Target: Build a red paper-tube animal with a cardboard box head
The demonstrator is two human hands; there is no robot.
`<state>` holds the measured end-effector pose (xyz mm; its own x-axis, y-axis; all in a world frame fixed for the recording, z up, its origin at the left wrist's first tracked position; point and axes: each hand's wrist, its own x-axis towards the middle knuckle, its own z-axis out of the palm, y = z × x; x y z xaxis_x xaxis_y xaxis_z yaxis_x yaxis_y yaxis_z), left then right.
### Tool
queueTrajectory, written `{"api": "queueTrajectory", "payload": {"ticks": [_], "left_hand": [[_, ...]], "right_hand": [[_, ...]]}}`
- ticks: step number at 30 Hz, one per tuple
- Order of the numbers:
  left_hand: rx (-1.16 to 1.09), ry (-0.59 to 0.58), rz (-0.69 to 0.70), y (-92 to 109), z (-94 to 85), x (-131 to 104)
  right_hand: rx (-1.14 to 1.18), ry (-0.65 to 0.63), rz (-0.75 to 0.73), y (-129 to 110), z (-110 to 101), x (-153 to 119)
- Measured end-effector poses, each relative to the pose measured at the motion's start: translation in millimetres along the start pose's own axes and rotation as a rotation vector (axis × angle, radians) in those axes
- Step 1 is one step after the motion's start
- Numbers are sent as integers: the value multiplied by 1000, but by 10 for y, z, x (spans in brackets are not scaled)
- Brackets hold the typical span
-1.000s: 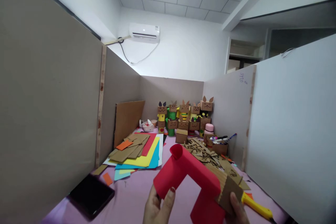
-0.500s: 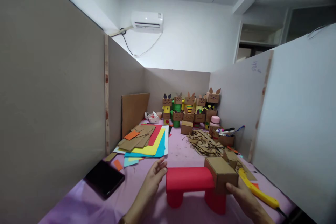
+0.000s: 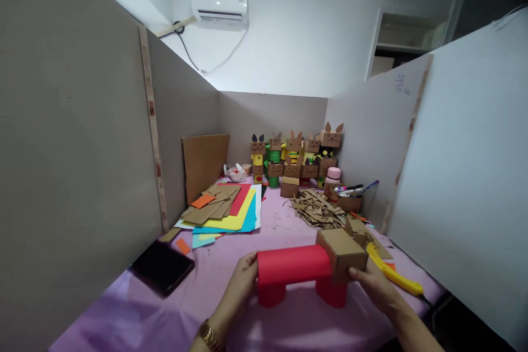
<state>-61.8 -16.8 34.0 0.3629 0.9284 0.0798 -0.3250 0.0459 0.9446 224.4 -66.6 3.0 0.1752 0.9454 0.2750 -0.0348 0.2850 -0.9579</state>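
A red paper body [image 3: 295, 265], a tube on two short red legs, stands in front of me on the cloth. A small brown cardboard box [image 3: 343, 245] sits at its right end like a head. At the tube's left end, my left hand [image 3: 246, 272] grips the body, with some fingers hidden behind it. My right hand [image 3: 369, 278] is closed on the box's right side, thumb on the front face and the other fingers mostly out of sight.
A yellow corded tool [image 3: 396, 278], apparently a glue gun, lies at right beside cardboard scraps [image 3: 315, 209]. A dark tablet [image 3: 163, 268] and stacked coloured paper [image 3: 247, 212] lie left. Cardboard animal figures [image 3: 292, 157] stand at the back. Partitions [image 3: 185, 99] flank the table.
My left hand has come in from open beside the tube to hold its left end. My right hand stays on the box. The view has tilted downward somewhat.
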Motion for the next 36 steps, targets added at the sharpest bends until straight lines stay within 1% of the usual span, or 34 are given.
{"api": "queueTrajectory", "payload": {"ticks": [2,6,11,13,16,17,18,19,21,23,25,30,36], "left_hand": [[14,15,7,-13,-14,6],[52,93,31,-38,-56,30],[159,98,44,-55,-69,83],[217,164,107,-40,-105,71],[339,313,260,1,-183,-29],[386,351,314,15,-202,-77],[431,360,365,27,-213,-126],[477,345,412,35,-215,-168],[567,276,479,42,-192,-223],[650,207,514,39,-154,-230],[710,171,531,31,-123,-207],[776,147,534,11,-110,-154],[771,164,504,8,-99,-169]], "right_hand": [[-2,-14,-9,-24,12,-5],[-26,-41,-31,-39,24,10],[-5,-38,-31,-50,56,33],[1,-26,-22,-80,75,22],[7,-21,-3,-137,98,-7],[11,-19,1,-154,103,-14],[16,-15,4,-166,105,-18],[20,-10,4,-173,106,-18],[27,-6,3,-172,101,-9],[31,-12,-2,-155,92,5],[38,-10,-16,-132,82,14],[60,-29,-28,-95,63,7],[62,-14,-22,-91,66,-13]]}}
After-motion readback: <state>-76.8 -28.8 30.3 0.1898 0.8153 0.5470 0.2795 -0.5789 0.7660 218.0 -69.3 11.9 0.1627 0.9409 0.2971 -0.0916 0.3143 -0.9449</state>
